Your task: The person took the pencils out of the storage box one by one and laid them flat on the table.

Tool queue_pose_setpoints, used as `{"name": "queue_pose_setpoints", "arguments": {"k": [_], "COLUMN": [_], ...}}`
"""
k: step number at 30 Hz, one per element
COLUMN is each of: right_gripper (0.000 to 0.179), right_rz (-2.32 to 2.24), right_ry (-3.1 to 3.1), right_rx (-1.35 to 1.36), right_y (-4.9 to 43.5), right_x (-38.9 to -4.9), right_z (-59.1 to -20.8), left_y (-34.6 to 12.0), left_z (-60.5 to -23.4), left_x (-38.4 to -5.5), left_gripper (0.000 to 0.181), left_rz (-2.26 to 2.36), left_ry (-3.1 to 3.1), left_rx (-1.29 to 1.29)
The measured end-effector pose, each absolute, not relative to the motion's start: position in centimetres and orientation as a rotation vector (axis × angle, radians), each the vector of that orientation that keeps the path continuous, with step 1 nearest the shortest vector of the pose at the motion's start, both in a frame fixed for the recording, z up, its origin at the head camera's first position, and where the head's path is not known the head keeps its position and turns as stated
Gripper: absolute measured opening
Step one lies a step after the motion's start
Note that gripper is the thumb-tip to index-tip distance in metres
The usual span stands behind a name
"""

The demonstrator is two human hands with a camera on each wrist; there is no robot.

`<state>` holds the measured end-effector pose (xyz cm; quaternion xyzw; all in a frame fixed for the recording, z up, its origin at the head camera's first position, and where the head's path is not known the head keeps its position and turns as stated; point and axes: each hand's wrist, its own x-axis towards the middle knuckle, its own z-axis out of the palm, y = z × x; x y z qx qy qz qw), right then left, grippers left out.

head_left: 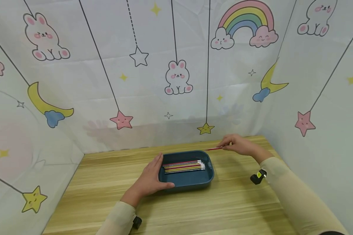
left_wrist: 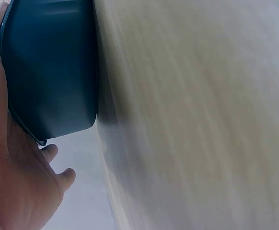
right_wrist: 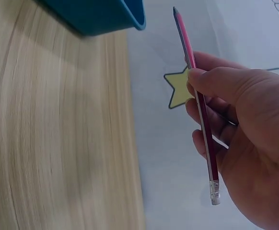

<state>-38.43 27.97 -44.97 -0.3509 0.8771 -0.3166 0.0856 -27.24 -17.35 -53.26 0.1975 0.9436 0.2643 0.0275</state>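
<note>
Cloth [head_left: 100, 85] printed with rabbits and stars borders your worktop [head_left: 223, 209] behind and on both sides, its back edge just past the tray [head_left: 191, 187]. You have wood showing between the tray's right end and your right sleeve [head_left: 297, 195]. Your left hand [head_left: 148, 176] has a wide grip on the tray's left end; your right hand's [head_left: 241, 145] is narrow. Inside lies a bundle of pencils [head_left: 183, 167], tray floor showing in front. Your right fingertips pinch one red pencil [right_wrist: 207, 129] near the far right corner.
</note>
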Motion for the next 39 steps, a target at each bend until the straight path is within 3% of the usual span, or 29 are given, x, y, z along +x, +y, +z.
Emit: {"name": "queue_pose_setpoints", "arguments": {"k": [23, 39], "right_gripper": [0.024, 0.024], "right_rz": [-0.903, -0.952], "right_ry": [2.700, 2.728], "right_rx": [-0.881, -0.913], "right_y": [30.1, 30.3], "right_x": [-39.1, -40.3], "right_z": [-46.3, -50.1], "left_y": [-17.2, -17.3], "left_z": [-52.9, -53.1], "left_x": [-27.1, -27.2], "left_gripper": [0.139, 0.139], "left_rz": [0.824, 0.830], "left_ry": [2.929, 2.908], "left_rx": [0.623, 0.607]}}
